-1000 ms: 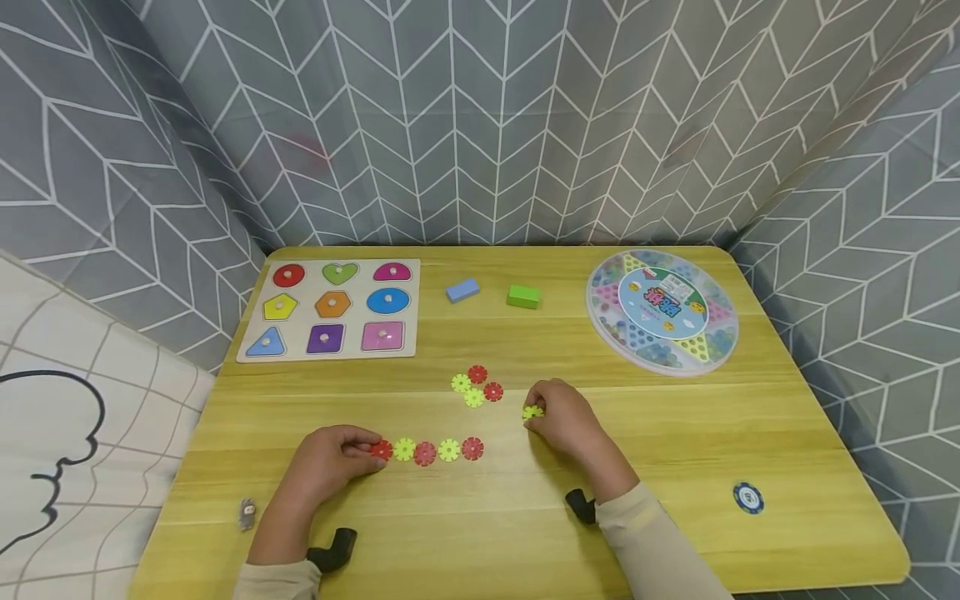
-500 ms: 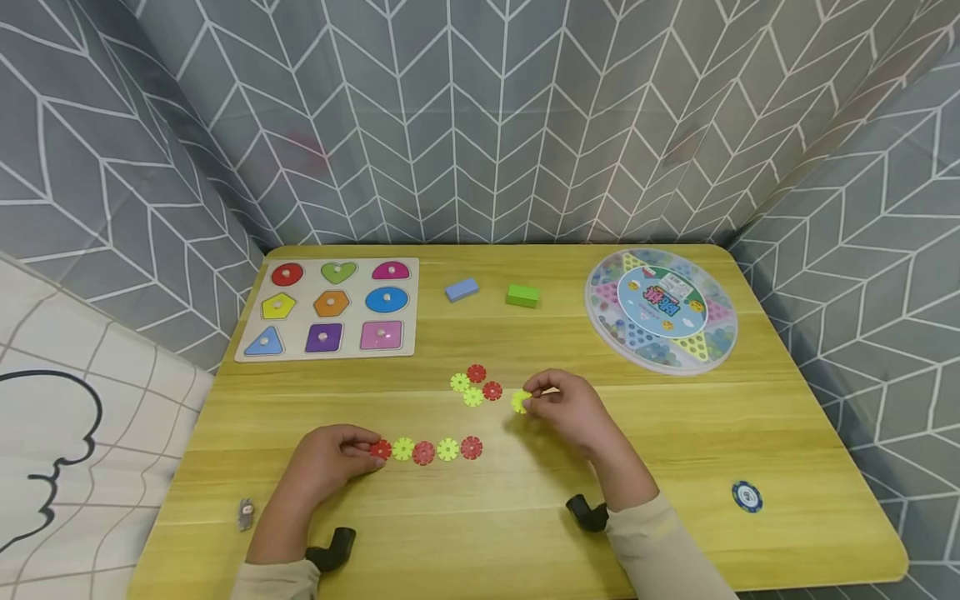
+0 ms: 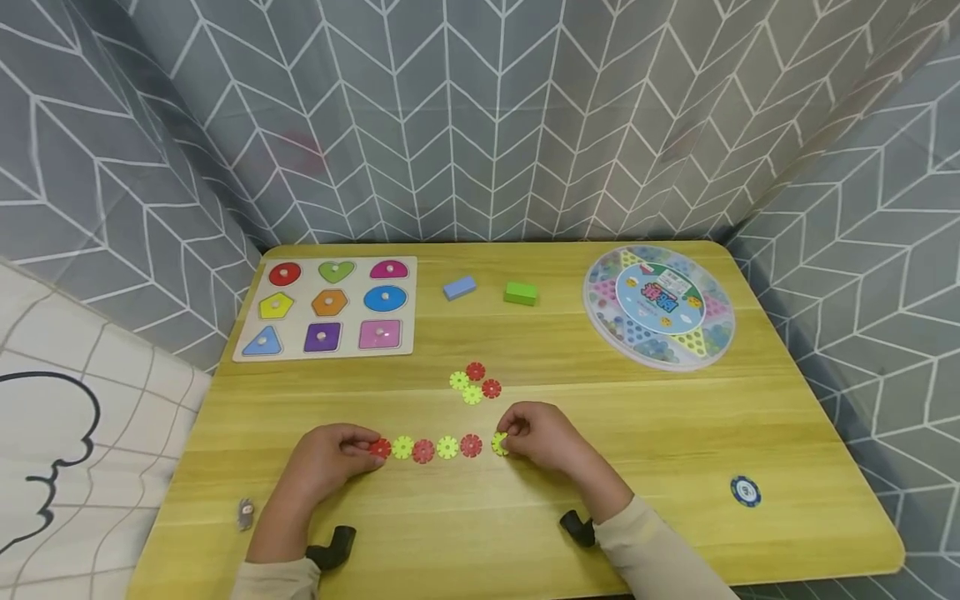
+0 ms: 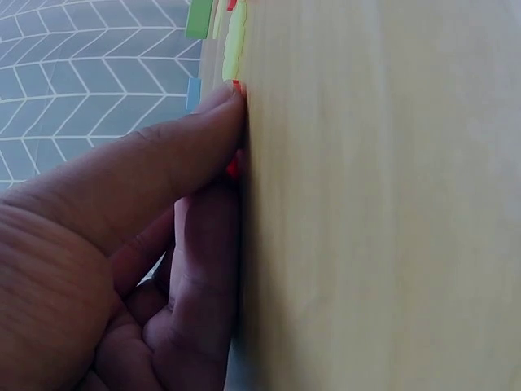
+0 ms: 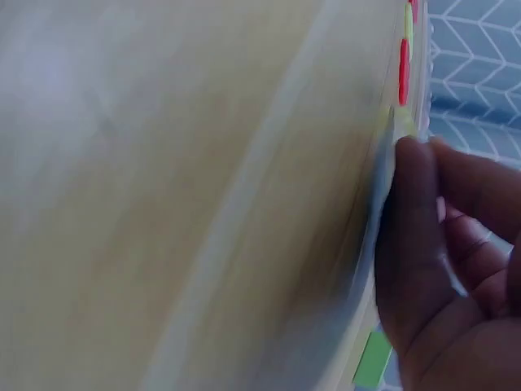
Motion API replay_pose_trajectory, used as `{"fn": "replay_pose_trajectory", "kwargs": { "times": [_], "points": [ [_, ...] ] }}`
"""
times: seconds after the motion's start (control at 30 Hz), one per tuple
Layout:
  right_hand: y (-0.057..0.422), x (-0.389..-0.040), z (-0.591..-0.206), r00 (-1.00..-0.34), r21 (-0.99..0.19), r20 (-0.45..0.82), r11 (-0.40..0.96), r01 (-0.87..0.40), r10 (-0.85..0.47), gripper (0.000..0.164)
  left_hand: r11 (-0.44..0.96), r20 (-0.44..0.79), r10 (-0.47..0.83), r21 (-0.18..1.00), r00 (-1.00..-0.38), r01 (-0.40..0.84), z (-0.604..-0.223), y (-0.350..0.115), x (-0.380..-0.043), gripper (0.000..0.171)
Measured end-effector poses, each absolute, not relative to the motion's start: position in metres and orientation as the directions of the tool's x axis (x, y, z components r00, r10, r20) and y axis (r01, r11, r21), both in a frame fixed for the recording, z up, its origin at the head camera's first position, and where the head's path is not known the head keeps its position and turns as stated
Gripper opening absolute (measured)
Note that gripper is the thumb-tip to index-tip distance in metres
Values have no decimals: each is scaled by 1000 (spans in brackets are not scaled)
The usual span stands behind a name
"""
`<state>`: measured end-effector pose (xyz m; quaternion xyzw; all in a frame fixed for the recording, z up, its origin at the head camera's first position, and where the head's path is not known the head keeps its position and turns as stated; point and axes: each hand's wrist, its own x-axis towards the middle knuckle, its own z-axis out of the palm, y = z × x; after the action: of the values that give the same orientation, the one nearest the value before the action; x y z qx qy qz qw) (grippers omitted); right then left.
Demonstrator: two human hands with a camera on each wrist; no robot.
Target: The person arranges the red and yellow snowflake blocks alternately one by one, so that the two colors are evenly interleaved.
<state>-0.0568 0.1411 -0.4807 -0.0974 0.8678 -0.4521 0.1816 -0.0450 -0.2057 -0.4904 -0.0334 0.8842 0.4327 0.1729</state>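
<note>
Head view, left to right: left hand (image 3: pixel 327 460), pinching the leftmost red disc (image 3: pixel 382 448); four discs (image 3: pixel 423 451), alternating yellow and red; right hand (image 3: pixel 545 435), pinching a yellow disc (image 3: pixel 498 444) just beyond them, probably best laid flat, neighbours undisturbed.

Curtains (image 3: pixel 465 125) and a shape puzzle (image 3: pixel 350 337) suggest a playroom.
</note>
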Motion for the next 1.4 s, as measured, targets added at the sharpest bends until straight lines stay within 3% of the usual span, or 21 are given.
{"fn": "replay_pose_trajectory", "kwargs": {
  "times": [0.27, 0.67, 1.0, 1.4],
  "points": [
    [130, -55, -478, -933, -708, -178, 700, -99, -313, 15, 623, -334, 91, 754, -938, -208, -491, -206, -45, 34],
    [134, -75, -471, -961, -672, -172, 739, -47, -217, 10, 618, -335, 82, 756, -938, -216, -492, -206, -46, 32],
    [126, -113, -476, -966, -660, -167, 750, -39, -197, 41, 617, -342, 73, 754, -937, -227, -492, -205, -46, 31],
    [115, -122, -475, -951, -568, -183, 817, -103, -247, 22, 608, -340, 70, 760, -938, -230, -491, -205, -44, 32]
  ]
}}
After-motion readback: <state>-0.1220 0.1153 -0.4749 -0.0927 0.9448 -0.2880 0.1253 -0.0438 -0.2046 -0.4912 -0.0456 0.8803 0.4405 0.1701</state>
